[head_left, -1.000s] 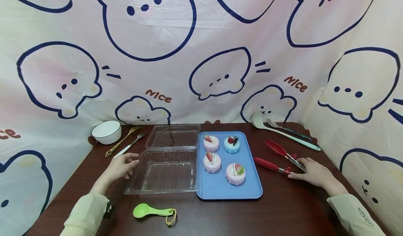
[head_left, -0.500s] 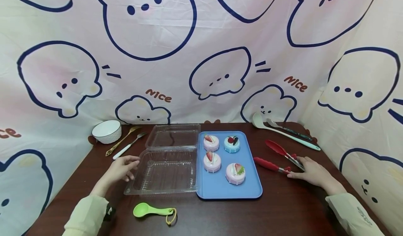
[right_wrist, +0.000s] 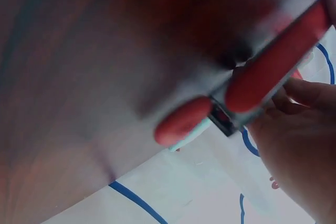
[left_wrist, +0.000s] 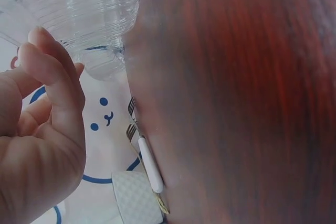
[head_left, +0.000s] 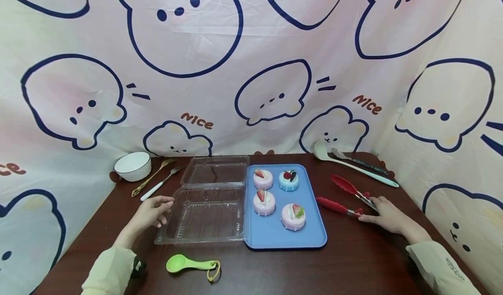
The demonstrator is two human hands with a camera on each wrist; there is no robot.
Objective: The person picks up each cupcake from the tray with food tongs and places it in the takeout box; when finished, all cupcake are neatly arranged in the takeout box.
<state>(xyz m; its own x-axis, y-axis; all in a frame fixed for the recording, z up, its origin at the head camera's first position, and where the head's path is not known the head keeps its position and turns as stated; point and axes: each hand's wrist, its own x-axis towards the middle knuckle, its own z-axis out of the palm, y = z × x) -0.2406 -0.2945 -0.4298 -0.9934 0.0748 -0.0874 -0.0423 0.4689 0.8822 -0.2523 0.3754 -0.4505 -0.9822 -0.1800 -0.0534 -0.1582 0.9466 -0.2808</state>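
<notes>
My right hand grips red-tipped tongs at the right of the table, thumb on one arm and fingers at the other. The tongs' tips are spread apart and point toward the blue tray. In the right wrist view red grips of the tongs cross in front of the palm. My left hand holds nothing, its fingers loosely bent beside the left edge of a clear plastic clamshell box with its lid folded back. On the tray sit several small toy cakes, pink ones and a blue one.
A white bowl, a gold fork and a white-handled fork lie back left. A green measuring spoon is in front. Back right are a pale ladle and another utensil. A printed cloth hangs behind.
My left hand has drawn back slightly, showing more of the white-handled fork. My right hand and the tongs have barely moved, and the cakes stay in place.
</notes>
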